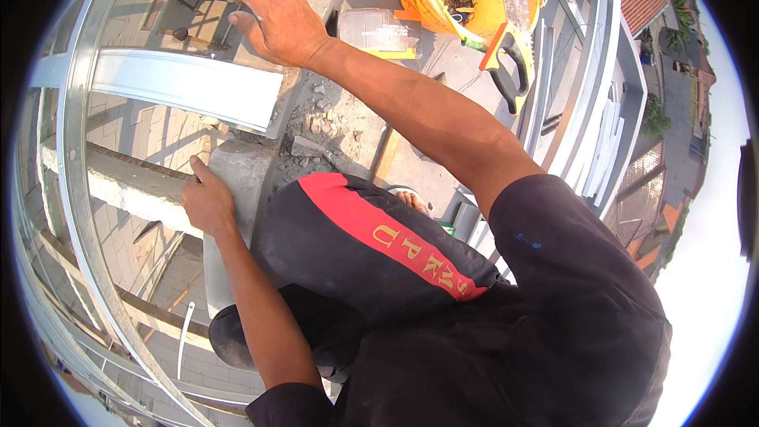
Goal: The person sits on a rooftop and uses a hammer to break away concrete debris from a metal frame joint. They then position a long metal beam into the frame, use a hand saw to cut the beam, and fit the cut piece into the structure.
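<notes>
My right hand (281,22) reaches far forward, above the end of a pale, shiny flat metal strip (190,87). Its fingers are curled toward the thumb; a thin greyish bit shows between them, too small to name. Nearer, my left hand (211,202) rests at the edge of a grey concrete ledge (239,170), beside a rough whitish beam (130,194). One finger of it stretches forward and the others bend over the edge, partly hidden. The strip's near end lies over the concrete, between my two hands.
Rubble (316,130) lies on the ledge by my knee. Behind it are a clear plastic box (375,32) and a yellow bucket (419,0) with debris and a handsaw (508,67) leaning against it. Metal frame bars (75,158) cross on the left above a drop to paving below.
</notes>
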`<state>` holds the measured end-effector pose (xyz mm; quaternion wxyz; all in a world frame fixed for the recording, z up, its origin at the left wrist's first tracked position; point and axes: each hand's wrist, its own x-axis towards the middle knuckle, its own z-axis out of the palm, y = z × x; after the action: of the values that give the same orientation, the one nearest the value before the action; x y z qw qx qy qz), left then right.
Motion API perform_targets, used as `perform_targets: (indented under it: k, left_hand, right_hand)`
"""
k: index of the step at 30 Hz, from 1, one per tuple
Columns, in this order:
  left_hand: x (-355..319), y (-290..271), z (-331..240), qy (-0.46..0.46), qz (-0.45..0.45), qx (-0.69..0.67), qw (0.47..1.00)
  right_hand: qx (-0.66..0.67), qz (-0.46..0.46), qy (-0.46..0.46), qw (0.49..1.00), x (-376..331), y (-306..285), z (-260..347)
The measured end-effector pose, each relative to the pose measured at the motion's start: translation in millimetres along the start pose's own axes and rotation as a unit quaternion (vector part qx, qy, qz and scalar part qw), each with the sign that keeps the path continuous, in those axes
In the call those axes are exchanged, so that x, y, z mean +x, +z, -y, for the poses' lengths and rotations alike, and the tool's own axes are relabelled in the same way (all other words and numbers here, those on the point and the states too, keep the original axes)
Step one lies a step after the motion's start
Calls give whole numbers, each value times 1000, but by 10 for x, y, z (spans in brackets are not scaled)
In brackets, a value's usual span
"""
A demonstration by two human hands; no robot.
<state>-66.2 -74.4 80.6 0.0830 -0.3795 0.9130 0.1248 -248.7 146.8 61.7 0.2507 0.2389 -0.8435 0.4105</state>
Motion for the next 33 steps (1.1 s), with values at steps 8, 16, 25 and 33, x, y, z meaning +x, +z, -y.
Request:
perform_targets:
  k: [8, 16, 25, 33]
  left_hand:
    - [50, 155, 130, -25, -19, 29, 999]
    - [62, 119, 107, -3, -29, 61, 998]
    - [-26, -33, 32, 8, -15, 22, 1000]
    - [-27, -54, 42, -7, 13, -51, 999]
  right_hand:
    - [266, 14, 255, 930, -1549, -1266, 1220]
    - [154, 343, 504, 777, -3641, -1785, 1337]
    - [-110, 444, 202, 866, -2279, -387, 565]
    - [-65, 464, 269, 841, -2280, -178, 536]
